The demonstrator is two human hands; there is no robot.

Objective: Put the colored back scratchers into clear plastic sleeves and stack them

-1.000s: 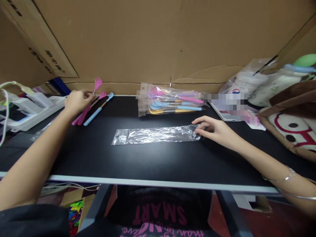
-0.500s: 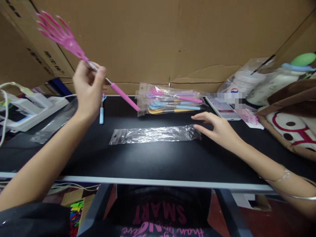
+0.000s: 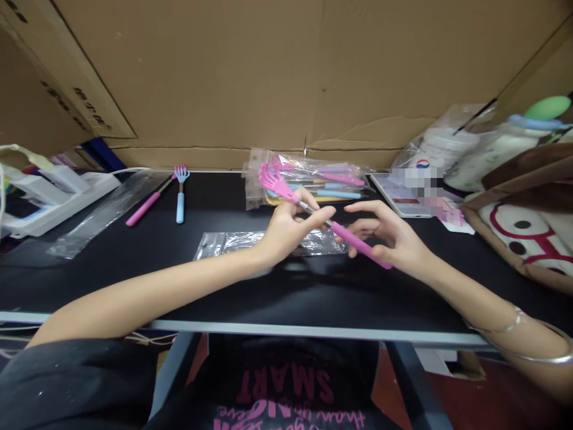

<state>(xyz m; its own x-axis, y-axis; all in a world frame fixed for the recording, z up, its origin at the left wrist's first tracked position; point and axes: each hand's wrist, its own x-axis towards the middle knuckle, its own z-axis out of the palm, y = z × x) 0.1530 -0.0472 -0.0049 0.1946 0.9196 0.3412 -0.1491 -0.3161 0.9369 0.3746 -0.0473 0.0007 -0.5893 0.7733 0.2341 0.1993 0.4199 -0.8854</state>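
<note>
A pink back scratcher (image 3: 360,243) with a hand-shaped head and a metal shaft hangs slantwise above the desk. My left hand (image 3: 290,227) is closed round its shaft, just below the head. Beside the pink handle is my right hand (image 3: 394,239), its fingers apart and loosely curved about the handle's lower end; whether they touch it is unclear. Under both hands lies a flat clear plastic bag (image 3: 224,242), partly covered by my left hand. Behind them sits a pile of bagged back scratchers (image 3: 340,179), in pink, blue, purple and yellow.
To the left lie another pink back scratcher (image 3: 145,208), a blue one (image 3: 180,206) and a clear bag (image 3: 96,215). A power strip (image 3: 58,206) is at far left. A phone (image 3: 394,194), bottle (image 3: 487,155) and brown bag (image 3: 528,179) occupy the right. Cardboard (image 3: 215,77) walls the back.
My left hand has brought the pink back scratcher right and down, from the upper left to my right hand. My right hand has curled its fingers slightly near the handle.
</note>
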